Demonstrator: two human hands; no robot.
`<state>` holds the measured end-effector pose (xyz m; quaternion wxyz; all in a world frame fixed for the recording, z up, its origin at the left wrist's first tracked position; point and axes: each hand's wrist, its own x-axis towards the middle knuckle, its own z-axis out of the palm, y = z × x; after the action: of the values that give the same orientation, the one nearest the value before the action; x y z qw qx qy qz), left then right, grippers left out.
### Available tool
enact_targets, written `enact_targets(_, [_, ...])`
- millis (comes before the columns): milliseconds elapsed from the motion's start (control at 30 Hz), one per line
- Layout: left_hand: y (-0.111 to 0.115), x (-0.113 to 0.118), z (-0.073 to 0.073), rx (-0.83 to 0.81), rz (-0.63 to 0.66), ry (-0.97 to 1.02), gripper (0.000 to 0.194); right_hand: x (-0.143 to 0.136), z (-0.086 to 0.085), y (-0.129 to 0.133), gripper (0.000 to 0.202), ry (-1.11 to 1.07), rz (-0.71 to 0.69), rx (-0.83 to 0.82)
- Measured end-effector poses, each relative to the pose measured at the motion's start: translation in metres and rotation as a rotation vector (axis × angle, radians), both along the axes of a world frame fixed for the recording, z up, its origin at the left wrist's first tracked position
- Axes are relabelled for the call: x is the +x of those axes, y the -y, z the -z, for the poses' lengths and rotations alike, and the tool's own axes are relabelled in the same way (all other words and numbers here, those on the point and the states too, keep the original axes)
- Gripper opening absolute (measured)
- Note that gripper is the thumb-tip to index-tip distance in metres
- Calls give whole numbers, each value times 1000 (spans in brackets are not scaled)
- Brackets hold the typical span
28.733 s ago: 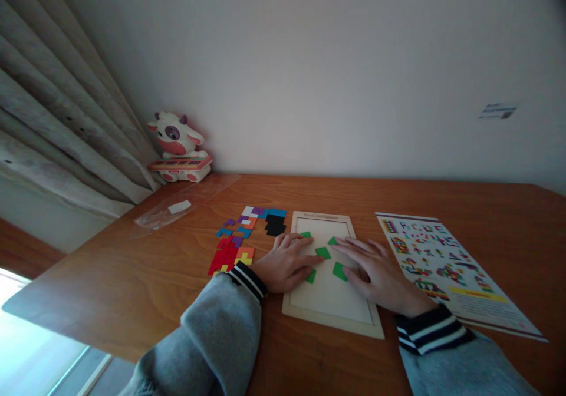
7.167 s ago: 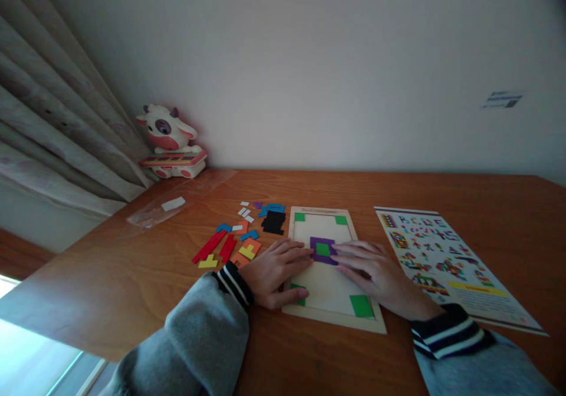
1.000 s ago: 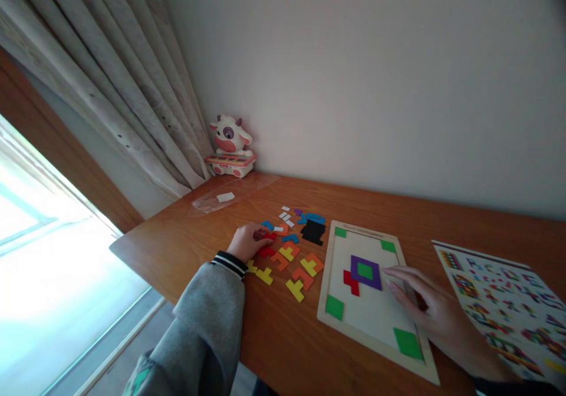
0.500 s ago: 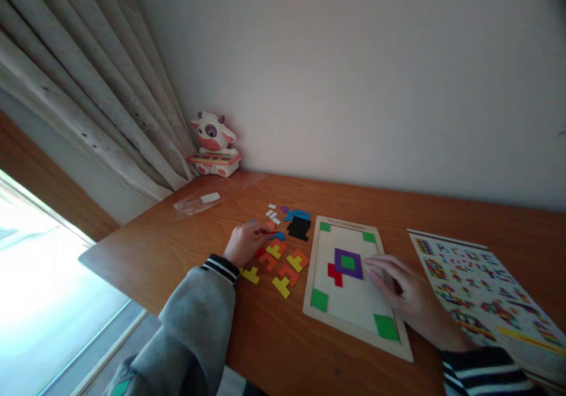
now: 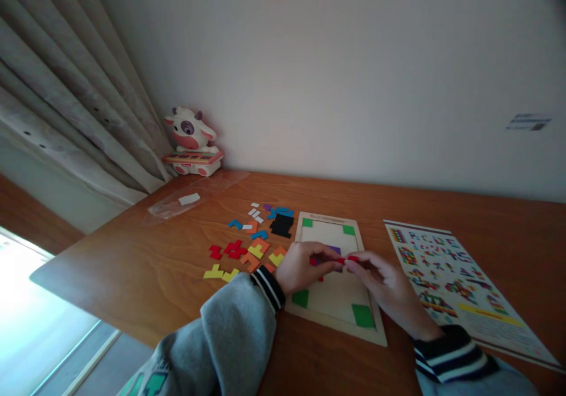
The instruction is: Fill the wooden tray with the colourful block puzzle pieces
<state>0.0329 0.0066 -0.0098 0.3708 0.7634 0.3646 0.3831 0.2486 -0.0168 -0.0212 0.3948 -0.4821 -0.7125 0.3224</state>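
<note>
Over the middle of a wooden puzzle board [image 5: 329, 325], my left hand [image 5: 305, 265] and my right hand [image 5: 384, 281] meet at a small red piece [image 5: 339, 260]. Fingers of both hands are closed on it, left hand on its left end, right hand on its right end. Beneath them, a purple piece and another red piece lie on the board, mostly hidden. Green squares, such as the one at the lower right [image 5: 363, 316], sit in the board's corners. Red, yellow, orange, blue, white and black pieces [image 5: 282, 225] lie left of the board, some behind my left forearm.
A printed pattern sheet [image 5: 464, 290] lies to the right of the board. At the back left stand a cow toy with a keyboard [image 5: 192, 142] and a clear plastic bag [image 5: 170, 207]. The wooden table's [image 5: 132, 266] left edge runs beside a bright area.
My left hand has moved right from the loose pieces to above the board, bringing a red piece. My right hand has closed on that piece too. The view has shifted right.
</note>
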Motion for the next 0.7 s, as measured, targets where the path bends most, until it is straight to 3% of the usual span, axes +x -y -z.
enact_targets(100, [-7, -19, 0, 252, -21, -184, 28, 6, -1, -2, 33, -94, 25, -77])
enact_targets(233, [-15, -45, 2, 436, 115, -343, 22, 17, 4, -7, 39, -44, 76, -100])
enact_targets(700, [-15, -49, 12, 482, 131, -449, 25, 13, 4, -5, 37, -125, 95, -110])
